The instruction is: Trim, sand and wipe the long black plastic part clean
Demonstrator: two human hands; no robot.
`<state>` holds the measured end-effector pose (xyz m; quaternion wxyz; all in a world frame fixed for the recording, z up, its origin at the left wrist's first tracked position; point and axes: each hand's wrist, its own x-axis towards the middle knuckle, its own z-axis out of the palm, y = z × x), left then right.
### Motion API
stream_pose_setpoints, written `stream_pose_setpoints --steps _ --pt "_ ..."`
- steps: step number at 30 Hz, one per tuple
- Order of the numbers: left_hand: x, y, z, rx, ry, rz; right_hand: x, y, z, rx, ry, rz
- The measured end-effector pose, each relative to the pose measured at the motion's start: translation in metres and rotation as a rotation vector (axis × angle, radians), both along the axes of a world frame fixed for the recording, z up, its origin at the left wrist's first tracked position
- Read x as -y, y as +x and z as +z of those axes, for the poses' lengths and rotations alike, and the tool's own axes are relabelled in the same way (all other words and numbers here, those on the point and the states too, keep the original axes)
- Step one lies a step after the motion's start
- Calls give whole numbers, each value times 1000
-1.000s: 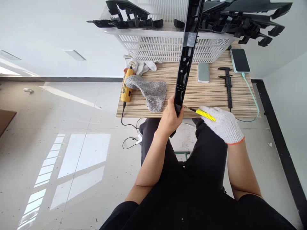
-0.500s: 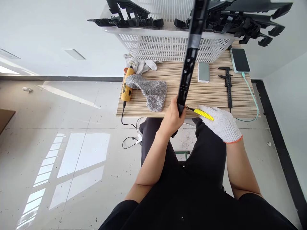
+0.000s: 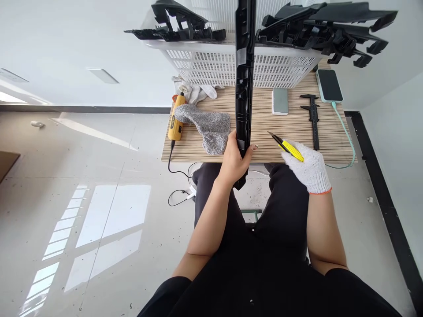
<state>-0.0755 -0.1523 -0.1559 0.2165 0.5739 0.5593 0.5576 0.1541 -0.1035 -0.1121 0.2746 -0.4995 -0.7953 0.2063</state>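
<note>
My bare left hand (image 3: 235, 160) is wrapped round the lower part of a long black plastic trim piece (image 3: 243, 92), which stands nearly upright in view and reaches past the top edge. In its white knitted glove with an orange cuff, my right hand (image 3: 307, 165) grips a yellow-and-black utility knife (image 3: 292, 150). The knife's pointed blade aims up and left, apart from the trim piece. Both hands are near the front edge of the wood-grained table (image 3: 264, 127).
A white slatted basket (image 3: 211, 66) at the back bears more black plastic parts (image 3: 317, 31). On the table lie a grey cloth (image 3: 211, 125), a yellow rotary tool (image 3: 176, 118), gloves (image 3: 194, 91), a small grey box (image 3: 280, 101), a caliper (image 3: 313, 121) and a cabled phone-like device (image 3: 329, 86).
The knife has come away from the trim piece, and my right hand has shifted slightly with its blade now visible. The trim piece has swung left at its top to stand more upright.
</note>
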Motion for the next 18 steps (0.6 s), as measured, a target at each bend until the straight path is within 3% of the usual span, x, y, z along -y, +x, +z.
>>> stream_pose_setpoints --steps 4,10,15,18 --pt "-1 -3 6 204 -142 -95 -10 -17 4 -191 -296 -52" --pt "0 -3 16 446 -220 -127 -31 -41 5 -745 -663 -66" --pt "1 -4 24 651 -241 -140 -52 -59 4 -894 -707 -187" --pt "1 -5 26 695 -252 -133 -52 -63 1 -892 -621 -121"
